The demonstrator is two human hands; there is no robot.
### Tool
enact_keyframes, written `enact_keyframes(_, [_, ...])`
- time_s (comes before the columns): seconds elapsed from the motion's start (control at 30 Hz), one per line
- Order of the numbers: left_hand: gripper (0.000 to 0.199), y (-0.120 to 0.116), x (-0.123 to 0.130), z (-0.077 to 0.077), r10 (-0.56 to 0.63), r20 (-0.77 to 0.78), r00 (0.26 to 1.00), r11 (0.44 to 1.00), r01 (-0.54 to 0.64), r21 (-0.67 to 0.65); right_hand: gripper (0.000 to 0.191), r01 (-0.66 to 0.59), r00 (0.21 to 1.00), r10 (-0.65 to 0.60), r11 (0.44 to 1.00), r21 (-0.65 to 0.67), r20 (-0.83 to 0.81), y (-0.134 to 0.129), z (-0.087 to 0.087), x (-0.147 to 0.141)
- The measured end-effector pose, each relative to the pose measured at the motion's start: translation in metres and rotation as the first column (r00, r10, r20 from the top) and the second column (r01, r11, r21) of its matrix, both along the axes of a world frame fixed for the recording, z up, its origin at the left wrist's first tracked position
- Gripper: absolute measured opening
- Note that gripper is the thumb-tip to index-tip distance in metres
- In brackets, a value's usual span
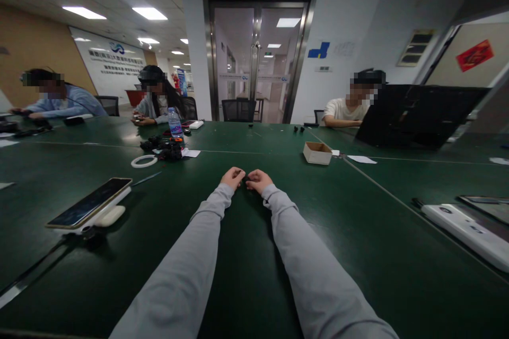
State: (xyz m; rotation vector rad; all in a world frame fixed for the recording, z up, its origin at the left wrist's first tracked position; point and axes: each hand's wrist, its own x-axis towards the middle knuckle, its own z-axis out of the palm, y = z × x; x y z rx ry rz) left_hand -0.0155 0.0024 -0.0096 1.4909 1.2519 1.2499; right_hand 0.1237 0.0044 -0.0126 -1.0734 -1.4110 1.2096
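Observation:
Both hands are close together over the green table [254,233], well out in front of me. My left hand [232,178] is closed, thumb and fingers pinched, with a hint of something dark at the tips. Facing it, my right hand [260,180] is closed as well, and a tiny black piece [247,178] shows at its fingertips. What either hand pinches is too small to make out. A narrow gap separates the fingertips.
Left of my hands lie a white ring [143,161], black gear [167,148], a water bottle [175,123] and a phone [93,202] on a stand. To the right are an open box [317,153] and a white device [463,230]. Three people sit across the table.

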Motion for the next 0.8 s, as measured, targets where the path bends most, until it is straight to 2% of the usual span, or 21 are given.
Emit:
enact_keyframes(0.1, [0.026,0.008,-0.001,-0.011,-0.001,-0.100,0.995,0.999,0.005,0.036,0.026,0.011,0.989,-0.016,0.999,0.038,0.145,-0.002,0.004,-0.001])
enact_keyframes(0.27, [0.027,0.012,0.003,-0.019,-0.064,-0.205,0.977,0.993,0.082,0.083,0.030,-0.020,1.000,0.020,1.000,-0.017,-0.003,-0.008,0.011,0.000])
enact_keyframes(0.37, [0.028,0.006,0.006,-0.017,-0.133,-0.210,0.969,0.985,0.152,0.076,0.036,-0.030,1.000,0.030,1.000,0.001,0.007,-0.012,0.011,-0.001])
enact_keyframes(0.43, [0.037,-0.002,0.007,-0.015,-0.209,-0.206,0.956,0.972,0.225,0.062,0.041,0.001,1.000,-0.001,1.000,0.008,0.025,-0.013,0.010,-0.001])
enact_keyframes(0.53, [0.067,-0.022,-0.001,-0.007,-0.334,-0.261,0.906,0.935,0.354,0.031,0.043,0.013,0.998,-0.013,1.000,0.003,0.054,-0.015,0.008,0.011])
enact_keyframes(0.6, [0.075,-0.041,-0.017,0.002,-0.391,-0.360,0.847,0.910,0.414,-0.013,0.043,-0.014,0.997,0.013,1.000,0.007,0.077,-0.019,0.009,0.031])
enact_keyframes(0.67, [0.067,-0.061,-0.044,0.015,-0.399,-0.510,0.762,0.900,0.431,-0.061,0.043,-0.038,0.995,0.036,0.999,0.011,0.097,-0.028,0.011,0.063])
enact_keyframes(0.73, [0.061,-0.082,-0.081,0.032,-0.332,-0.686,0.648,0.910,0.410,-0.053,0.042,-0.068,0.989,0.067,0.998,0.002,0.133,-0.044,0.016,0.104])
enact_keyframes(0.8, [0.058,-0.103,-0.125,0.052,-0.171,-0.833,0.526,0.940,0.341,0.022,0.041,-0.072,0.979,0.075,0.997,-0.024,0.191,-0.069,0.023,0.148])
